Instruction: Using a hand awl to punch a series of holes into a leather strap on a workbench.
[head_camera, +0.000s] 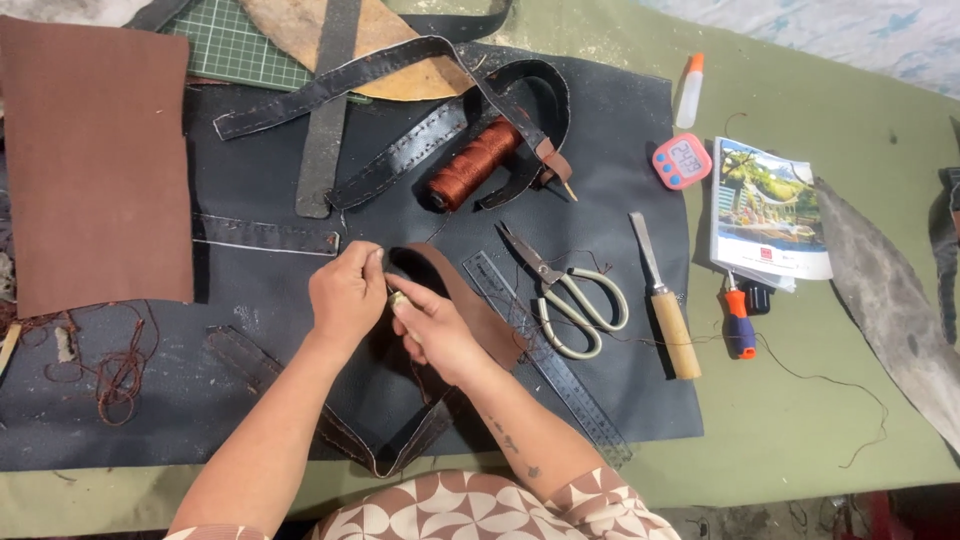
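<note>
Both hands meet in the middle of the dark leather sheet (620, 150) spread over the green table (800, 420). The left hand (345, 290) is curled, fingertips pinched together at the top end of a brown strap (470, 305), and what looks like a thin thread runs from that pinch. The right hand (435, 325) is also closed up, thumb and finger nipped on a small pale thing right at the strap's edge (too small to tell what it is, maybe a needle end or a thimble). The two hands are almost touching.

The strap curves from the hands down to the right and lies over the near end of a clear ruler (560, 365), which runs diagonally toward the table edge. Just right of the ruler sit scissors (570, 295) with pale handles, then a wooden-handled chisel (665, 300) beside them.

Up above the hands there's a spool (475, 160) of rust-brown thread lying inside a loop of black straps (390, 160). A brown leather panel (95, 165) covers the far left, with a tangle of loose thread (120, 375) below it. A pink timer (682, 160), a glue bottle (690, 92) and a booklet (770, 210) sit off the sheet on the right.
</note>
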